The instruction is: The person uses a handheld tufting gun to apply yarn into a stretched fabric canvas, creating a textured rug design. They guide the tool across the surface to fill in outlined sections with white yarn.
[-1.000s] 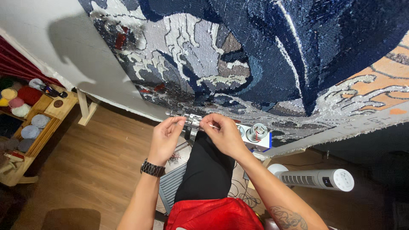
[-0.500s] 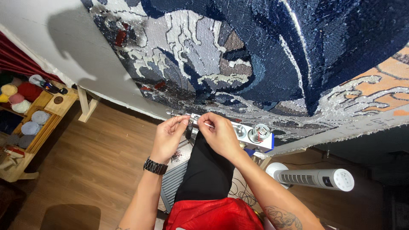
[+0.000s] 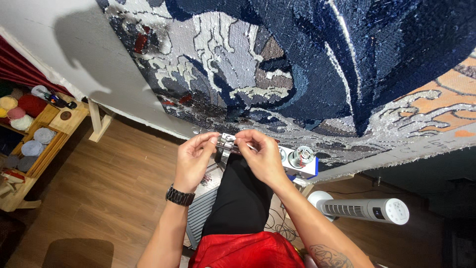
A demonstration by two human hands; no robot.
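Overhead and filling most of the view hangs a large tufted rug (image 3: 307,64) in navy, grey and white wave patterns with an orange patch at the right, stretched on a pale backing cloth. Below it lies wood flooring (image 3: 94,198), with a wooden shelf unit (image 3: 34,144) of yarn balls at the far left and a white tower fan (image 3: 364,209) lying on its side at the right. A tufting gun (image 3: 277,156), metal-fronted with a white and blue body and a round motor, is held just under the rug's lower edge. Left hand (image 3: 194,160), with a dark wristwatch (image 3: 179,195), pinches the metal tip of the gun between thumb and forefinger; right hand (image 3: 262,155) pinches something fine at the same tip, too small to identify, possibly yarn. Both grips are closed, fingertips nearly meeting. Judgement: this fine work at the tip is best done with the gun braced steady and the fingers kept close to the needle.
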